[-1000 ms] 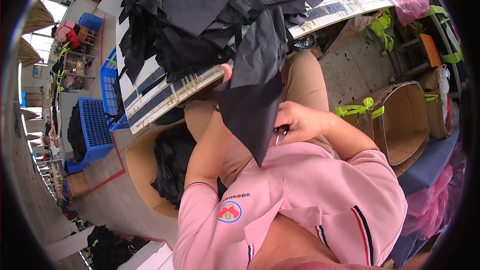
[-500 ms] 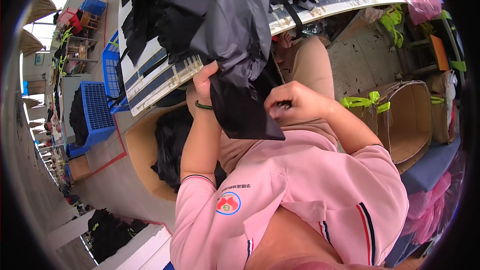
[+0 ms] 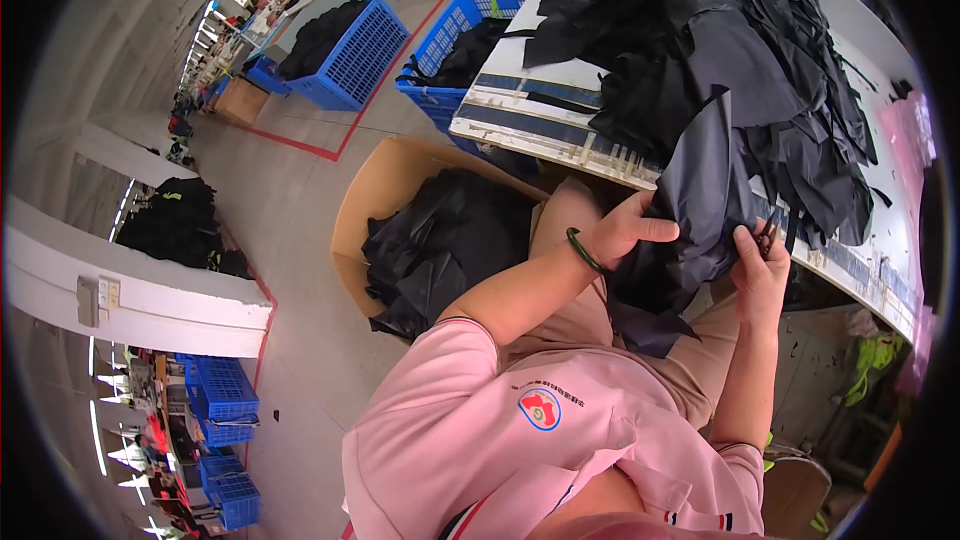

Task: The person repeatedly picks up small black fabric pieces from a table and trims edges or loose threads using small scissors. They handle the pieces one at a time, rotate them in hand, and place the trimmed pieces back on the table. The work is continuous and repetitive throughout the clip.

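Fabric piece (image 3: 690, 210), dark grey, hangs between both my hands in front of my chest, just off the near edge of the surface (image 3: 530, 105). Left hand (image 3: 625, 230) grips its left side, fingers closed over a bunched fold, thumb on top; a green band sits on that wrist. Right hand (image 3: 762, 270) holds the right edge lower down, fingers pinched together on the cloth near a narrow hanging strip; whether the strip belongs to this piece I cannot tell. Holding at two points keeps the piece spread and upright, so its face is toward me and its lower end drapes onto my lap. Upper tip of the piece overlaps the pile (image 3: 740, 50) of black cut pieces heaped on the surface; whether it touches the pile I cannot tell. Pile lies within arm's reach, which suits picking one piece at a time. Cardboard box (image 3: 385, 200) stands on the floor to my left, open, partly filled with more dark fabric (image 3: 445, 240), close beside my left knee, likely placed there so pieces can be dropped in without standing. Blue crates (image 3: 355, 55) stand farther out on the floor beyond the box, one also holding dark cloth. Pink bag (image 3: 910, 150) rests at the far right of the surface, well apart from my hands.
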A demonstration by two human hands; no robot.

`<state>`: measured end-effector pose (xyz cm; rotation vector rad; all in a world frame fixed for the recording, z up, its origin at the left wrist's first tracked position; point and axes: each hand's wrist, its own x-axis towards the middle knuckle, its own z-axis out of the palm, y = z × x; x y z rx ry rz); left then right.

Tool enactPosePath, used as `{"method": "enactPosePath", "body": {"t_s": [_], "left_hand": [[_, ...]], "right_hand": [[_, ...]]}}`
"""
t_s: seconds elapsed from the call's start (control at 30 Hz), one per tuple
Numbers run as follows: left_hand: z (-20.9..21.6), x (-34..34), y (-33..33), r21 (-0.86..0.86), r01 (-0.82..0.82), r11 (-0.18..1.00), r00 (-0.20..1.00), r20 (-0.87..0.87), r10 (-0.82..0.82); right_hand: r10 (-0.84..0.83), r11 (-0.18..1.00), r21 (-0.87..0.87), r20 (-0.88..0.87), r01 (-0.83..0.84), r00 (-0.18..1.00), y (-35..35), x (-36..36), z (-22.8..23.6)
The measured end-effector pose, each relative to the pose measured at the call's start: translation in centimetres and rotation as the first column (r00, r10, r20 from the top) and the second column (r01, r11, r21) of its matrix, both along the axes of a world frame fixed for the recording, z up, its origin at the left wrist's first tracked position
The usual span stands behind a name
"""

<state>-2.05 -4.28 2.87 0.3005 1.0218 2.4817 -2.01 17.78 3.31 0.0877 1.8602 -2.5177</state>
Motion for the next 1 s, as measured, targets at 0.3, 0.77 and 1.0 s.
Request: {"method": "enactPosePath", "body": {"t_s": [0.3,0.77,1.0], "left_hand": [[-1.6,0.8,-3.1,-0.092,-0.06,0.994,0.997,0.036,0.063],[2.0,1.9,-1.4,-0.026,-0.027,0.999,0.991,0.132,0.03],[1.2,1.3,-2.2,-0.285,-0.178,0.942,0.967,0.126,0.221]], "right_hand": [[-0.008,0.989,0.143,-0.203,0.038,0.979,1.8,-1.3,2.3],[0.196,0.977,0.067,0.111,-0.204,0.974,-0.5,1.7,0.7],[0.16,0.961,0.213,0.105,-0.179,0.982,-0.1,1.9,1.2]]}}
